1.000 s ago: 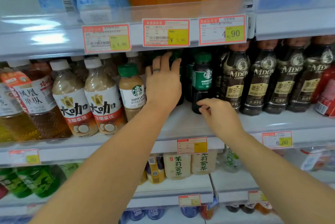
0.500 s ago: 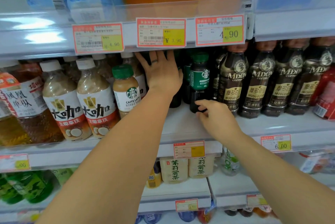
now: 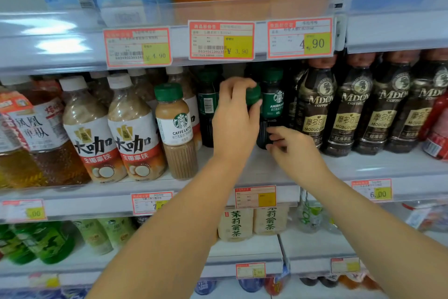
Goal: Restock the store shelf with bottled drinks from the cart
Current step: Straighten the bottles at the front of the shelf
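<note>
On the middle shelf [image 3: 368, 165] stand dark Starbucks Americano bottles with green caps. My left hand [image 3: 234, 119] grips the top of one of them, its green cap [image 3: 253, 95] showing between my fingers and thumb; the body of that bottle is hidden behind my hand. Just to its right stands a second Americano bottle [image 3: 272, 102] with its label facing me. My right hand [image 3: 294, 152] is at that bottle's base, with curled fingers pinching the dark bottom. Another dark bottle [image 3: 207, 107] stands further back on the left.
A Starbucks Caffe Latte bottle [image 3: 178, 129] and two coconut latte bottles [image 3: 135, 134] stand left of my hands. Several dark MDOV coffee bottles [image 3: 315, 109] fill the right. Price tags [image 3: 221, 40] line the shelf edge above. The lower shelves hold tea bottles [image 3: 236, 223].
My left hand, flat and reaching into the back before, has closed around a green-capped bottle's top and drawn it forward. My right hand stays at the Americano bottle's base.
</note>
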Demonstrator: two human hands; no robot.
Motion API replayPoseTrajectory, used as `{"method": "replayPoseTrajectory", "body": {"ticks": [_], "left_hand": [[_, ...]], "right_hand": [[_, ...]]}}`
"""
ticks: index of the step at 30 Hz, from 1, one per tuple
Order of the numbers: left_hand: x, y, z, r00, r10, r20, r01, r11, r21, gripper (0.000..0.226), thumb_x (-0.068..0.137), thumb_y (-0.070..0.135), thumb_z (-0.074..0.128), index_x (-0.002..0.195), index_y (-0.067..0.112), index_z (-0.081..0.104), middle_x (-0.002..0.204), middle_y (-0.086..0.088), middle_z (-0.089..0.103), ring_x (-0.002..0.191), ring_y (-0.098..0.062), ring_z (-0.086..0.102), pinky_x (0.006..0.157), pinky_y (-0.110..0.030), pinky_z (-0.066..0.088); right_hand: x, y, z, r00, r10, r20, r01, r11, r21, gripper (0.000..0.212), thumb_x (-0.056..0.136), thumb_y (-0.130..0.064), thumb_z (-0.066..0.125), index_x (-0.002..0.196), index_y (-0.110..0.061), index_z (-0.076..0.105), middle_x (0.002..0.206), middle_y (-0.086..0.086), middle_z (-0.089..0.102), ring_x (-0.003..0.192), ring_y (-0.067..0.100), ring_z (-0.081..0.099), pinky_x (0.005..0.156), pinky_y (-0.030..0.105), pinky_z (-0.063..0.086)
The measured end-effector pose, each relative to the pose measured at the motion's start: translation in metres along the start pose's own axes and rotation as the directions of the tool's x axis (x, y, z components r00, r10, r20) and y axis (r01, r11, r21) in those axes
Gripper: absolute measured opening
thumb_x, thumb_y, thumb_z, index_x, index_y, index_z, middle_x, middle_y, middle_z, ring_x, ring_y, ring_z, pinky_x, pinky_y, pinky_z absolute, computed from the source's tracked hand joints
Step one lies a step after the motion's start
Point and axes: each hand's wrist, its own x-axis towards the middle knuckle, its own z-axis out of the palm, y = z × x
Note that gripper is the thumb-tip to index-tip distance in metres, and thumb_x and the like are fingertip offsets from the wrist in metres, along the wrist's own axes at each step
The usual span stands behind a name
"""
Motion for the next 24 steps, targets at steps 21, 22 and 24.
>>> {"method": "replayPoseTrajectory", "body": {"ticks": [21,22,24], "left_hand": [[-0.011,-0.018,0.009,0.641,-0.743,0.192,0.765,0.637,-0.090,0.085,0.086,0.020,0.061,0.147,0.012,0.002,0.150,-0.016,0.000,0.137,-0.038,0.013,0.112,-0.042,0.020],[-0.010,-0.019,0.011,0.641,-0.744,0.188,0.766,0.635,-0.101,0.085,0.086,0.017,0.061,0.147,0.011,0.003,0.149,-0.016,0.001,0.136,-0.038,0.016,0.112,-0.042,0.022],[-0.007,-0.022,0.012,0.661,-0.727,0.185,0.750,0.650,-0.125,0.082,0.085,0.012,0.060,0.146,0.008,0.007,0.146,-0.016,0.003,0.133,-0.036,0.023,0.109,-0.036,0.027]], "right_hand": [[-0.009,-0.008,-0.022,0.997,0.042,-0.071,-0.031,0.989,0.146,0.055,0.079,-0.039,0.069,0.127,-0.020,0.048,0.102,-0.013,0.055,0.094,0.007,0.051,0.073,0.017,0.038],[-0.009,-0.008,-0.022,0.997,0.036,-0.070,-0.026,0.990,0.139,0.055,0.079,-0.039,0.069,0.126,-0.020,0.049,0.101,-0.013,0.055,0.093,0.006,0.052,0.069,0.012,0.038],[-0.009,-0.007,-0.022,0.997,0.030,-0.069,-0.021,0.991,0.133,0.055,0.079,-0.039,0.069,0.126,-0.020,0.049,0.100,-0.014,0.055,0.092,0.005,0.052,0.062,0.001,0.037]]}}
